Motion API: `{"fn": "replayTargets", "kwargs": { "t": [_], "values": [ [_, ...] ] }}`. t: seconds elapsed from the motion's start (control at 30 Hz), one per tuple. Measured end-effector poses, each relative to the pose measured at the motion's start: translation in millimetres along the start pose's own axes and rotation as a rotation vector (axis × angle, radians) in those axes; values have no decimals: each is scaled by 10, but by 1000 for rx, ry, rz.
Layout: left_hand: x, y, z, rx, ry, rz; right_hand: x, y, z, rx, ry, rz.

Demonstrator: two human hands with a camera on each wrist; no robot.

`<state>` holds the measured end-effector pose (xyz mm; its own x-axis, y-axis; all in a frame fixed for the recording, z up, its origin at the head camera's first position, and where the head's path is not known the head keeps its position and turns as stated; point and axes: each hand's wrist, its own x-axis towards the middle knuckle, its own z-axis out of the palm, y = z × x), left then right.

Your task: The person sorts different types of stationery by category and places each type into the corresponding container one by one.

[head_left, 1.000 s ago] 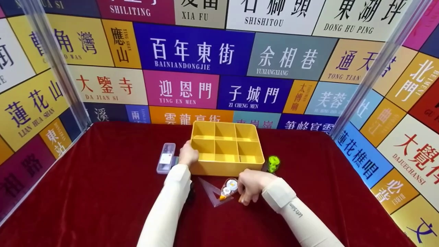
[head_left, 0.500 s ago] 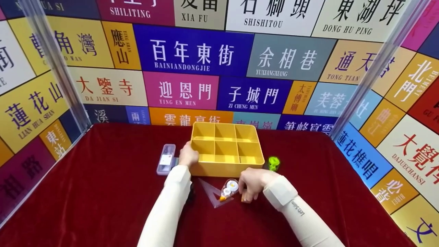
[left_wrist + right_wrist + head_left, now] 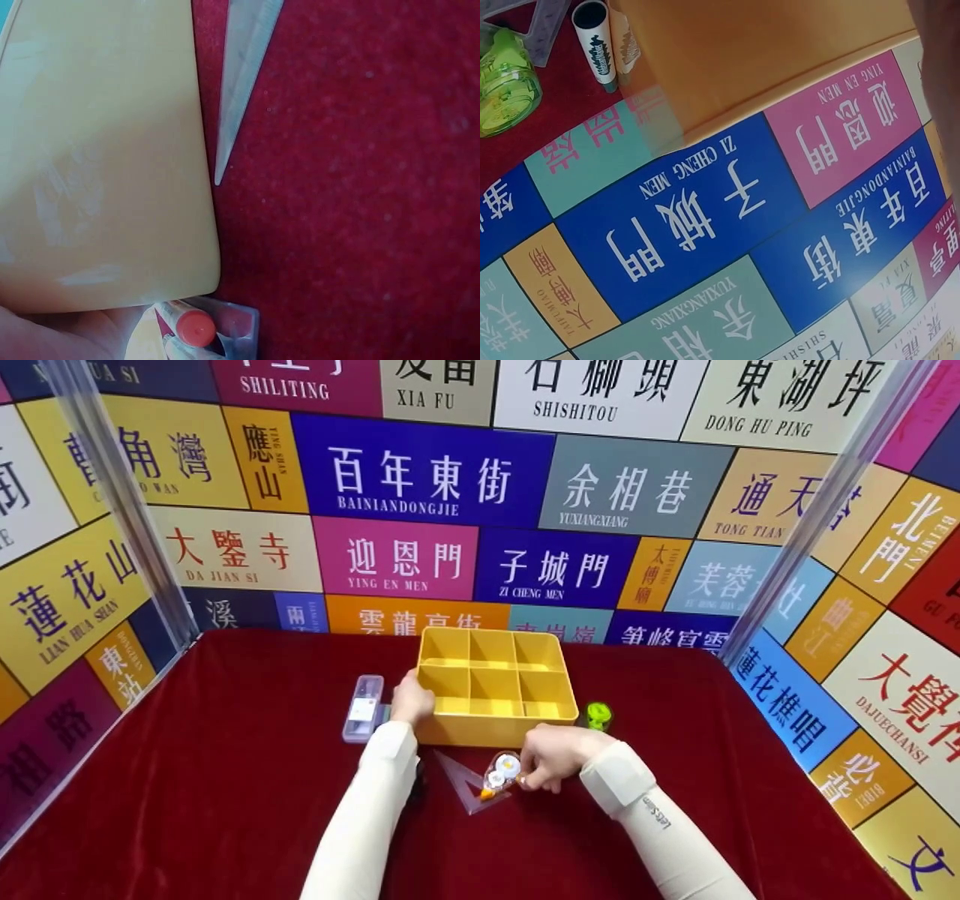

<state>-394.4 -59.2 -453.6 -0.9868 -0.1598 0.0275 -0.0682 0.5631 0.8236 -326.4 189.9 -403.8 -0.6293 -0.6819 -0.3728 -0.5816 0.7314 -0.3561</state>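
A yellow storage box, divided into several compartments, stands in the middle of the table. My left hand grips its left side, the thumb by the front corner. In front of the box, my right hand pinches a small orange-brown piece with bent fingers; it is mostly hidden, and I cannot tell its kind. Left of those fingertips lies a correction tape dispenser with white reels and an orange tip. It overlaps a clear set square, whose pointed corner reaches the box's front in the left wrist view.
Left of the box lies a clear plastic case with a white label. A red-ended tube sits beside the left hand. On the right stand a clear jar with bright green contents and a black-ended white tube. Sign-patterned walls surround the table.
My right hand has shifted slightly, its fingertips moving up and left to the correction tape's edge with the orange-brown piece, which now shows less. The left hand and box have stayed put.
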Motion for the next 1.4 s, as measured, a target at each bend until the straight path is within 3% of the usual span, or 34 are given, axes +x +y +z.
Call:
{"fn": "replayTargets", "kwargs": {
  "t": [0.2, 0.3, 0.47, 0.57, 0.7, 0.9, 1.0, 1.2, 1.4],
  "values": [
    [6, -5, 7, 1, 4, 6, 16, 16, -55, -23, 36, -52],
    [4, -1, 5, 0, 4, 5, 21, 25, -83, -29, 94, -60],
    [2, -5, 0, -3, 3, 1, 28, 69, -107, 58, 216, -43],
    [8, -12, 0, -5, 0, -4, 41, 110, -120, 90, 319, -35],
    [21, -16, 2, 0, -3, -14, 73, 178, -146, 113, 516, -25],
    [20, -2, 0, 3, -10, -27, 100, 305, -205, 154, 747, 64],
    [17, 7, -2, 2, -9, -30, 102, 374, -217, 187, 786, 85],
    [19, 12, -18, -1, -10, -37, 134, 492, -191, 205, 793, 55],
    [29, -12, -7, -2, -13, -43, 166, 521, -157, 264, 812, 87]
  ]
}}
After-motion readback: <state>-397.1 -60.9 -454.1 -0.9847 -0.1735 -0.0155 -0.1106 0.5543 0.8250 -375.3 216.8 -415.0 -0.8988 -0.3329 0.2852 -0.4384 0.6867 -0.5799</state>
